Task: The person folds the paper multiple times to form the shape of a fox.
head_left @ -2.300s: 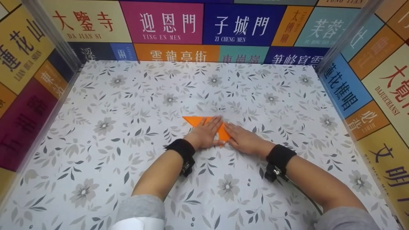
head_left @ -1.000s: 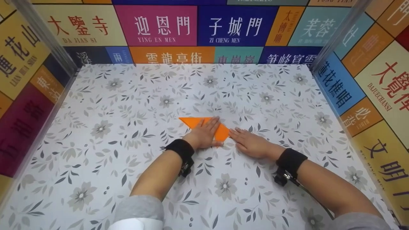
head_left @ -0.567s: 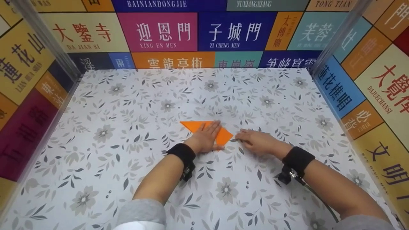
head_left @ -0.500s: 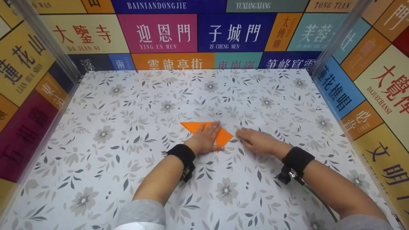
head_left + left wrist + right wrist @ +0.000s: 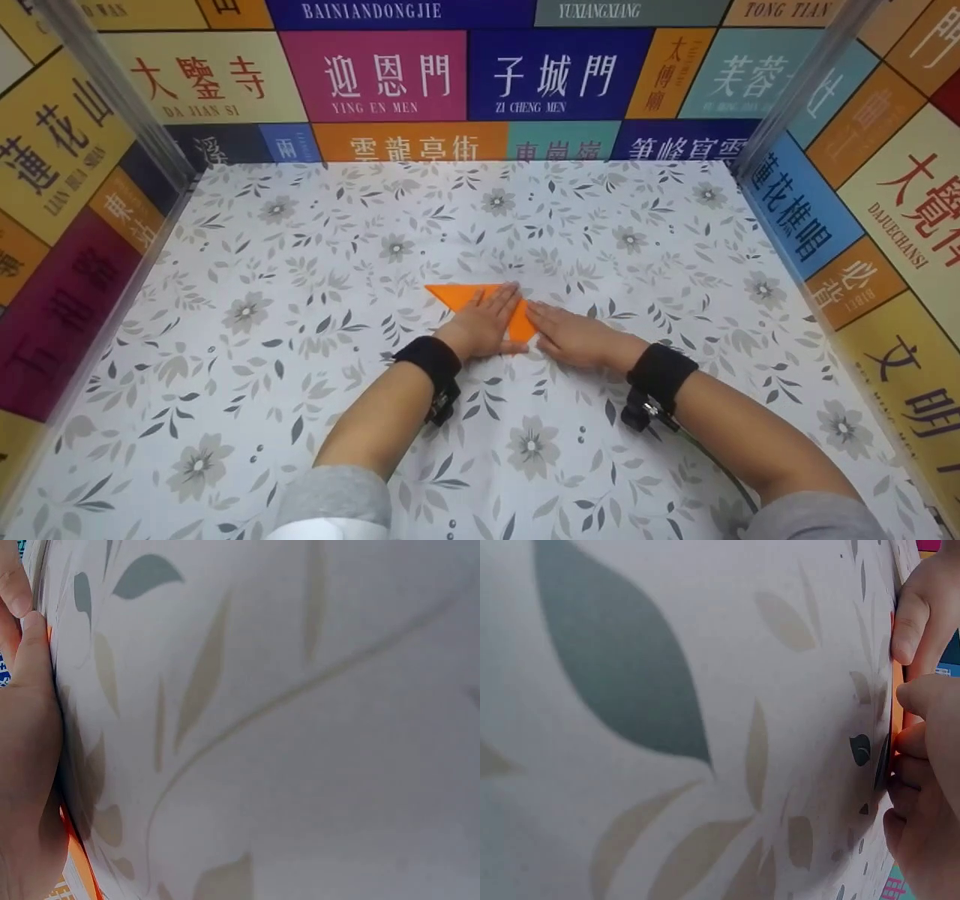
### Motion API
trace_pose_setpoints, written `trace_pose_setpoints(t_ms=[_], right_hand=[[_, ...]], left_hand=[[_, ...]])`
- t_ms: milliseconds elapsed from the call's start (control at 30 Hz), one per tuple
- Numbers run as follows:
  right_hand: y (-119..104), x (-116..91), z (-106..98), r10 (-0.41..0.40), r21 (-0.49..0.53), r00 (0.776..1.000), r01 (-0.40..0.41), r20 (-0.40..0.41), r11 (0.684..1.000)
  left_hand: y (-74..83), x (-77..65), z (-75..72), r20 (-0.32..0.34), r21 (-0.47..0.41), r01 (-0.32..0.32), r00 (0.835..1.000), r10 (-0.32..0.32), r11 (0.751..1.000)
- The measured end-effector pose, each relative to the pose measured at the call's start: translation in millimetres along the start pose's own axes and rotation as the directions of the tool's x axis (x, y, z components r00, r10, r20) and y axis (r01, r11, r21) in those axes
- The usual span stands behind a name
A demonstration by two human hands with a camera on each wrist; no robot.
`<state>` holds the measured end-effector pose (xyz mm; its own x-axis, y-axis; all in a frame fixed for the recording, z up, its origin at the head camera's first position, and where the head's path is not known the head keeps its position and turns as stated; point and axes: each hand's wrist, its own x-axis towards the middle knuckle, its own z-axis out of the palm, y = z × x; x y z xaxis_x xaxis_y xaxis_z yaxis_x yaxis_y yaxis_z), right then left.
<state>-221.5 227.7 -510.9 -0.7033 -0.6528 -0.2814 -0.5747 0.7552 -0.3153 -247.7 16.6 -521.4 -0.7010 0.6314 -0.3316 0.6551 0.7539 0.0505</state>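
Note:
A folded piece of orange paper point(image 5: 523, 324) lies on the flower-patterned tabletop, with a pointed corner out to the left. My left hand point(image 5: 484, 322) rests on its middle, fingers spread and pointing away from me, and covers much of the paper. At the paper's right edge, my right hand point(image 5: 574, 336) touches it with fingers extended side by side, overlapping the right corner. Seen edge-on in the right wrist view, the paper is a thin orange strip point(image 5: 897, 701) under both hands. In the left wrist view an orange edge point(image 5: 81, 859) shows below the left hand point(image 5: 26, 735).
White cloth point(image 5: 337, 225) with grey flowers and leaves covers the table. Panels with coloured lettering point(image 5: 375, 75) stand along the back and both sides. Black straps point(image 5: 661, 375) with small cameras sit on both wrists, and a cable runs along the right forearm.
My right hand drew away to the right of the paper, uncovering its right corner, then came back left onto that edge. The left hand has stayed on the paper throughout.

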Motion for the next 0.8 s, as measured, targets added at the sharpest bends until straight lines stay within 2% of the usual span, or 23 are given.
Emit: trace_pose_setpoints(t_ms=[133,267,467,600,800], right_hand=[[0.9,1.0,-0.6,-0.001,-0.044,1.0,0.002,0.016,0.999],[0.3,0.2,-4.0,0.014,-0.036,0.999,-0.013,0.037,0.999],[-1.3,-0.7,-6.7,0.029,-0.043,0.999,-0.027,0.035,0.999],[-2.7,-0.7,-6.8,0.027,-0.042,0.999,-0.025,0.034,0.999],[-7.4,-0.4,-5.9,0.023,-0.049,0.999,-0.021,0.047,0.999]], left_hand=[[1.9,-1.6,-0.7,-0.018,0.029,0.032,0.999,-0.032,0.999],[2.6,0.6,-2.0,-0.008,0.071,0.063,0.998,-0.063,0.995],[0.4,4.3,-5.1,-0.001,0.072,0.091,0.996,-0.092,0.993],[-0.4,2.4,-4.5,0.001,0.049,0.09,0.996,-0.09,0.995],[-3.4,-4.1,3.4,-0.006,0.023,0.052,0.999,-0.052,0.998]])
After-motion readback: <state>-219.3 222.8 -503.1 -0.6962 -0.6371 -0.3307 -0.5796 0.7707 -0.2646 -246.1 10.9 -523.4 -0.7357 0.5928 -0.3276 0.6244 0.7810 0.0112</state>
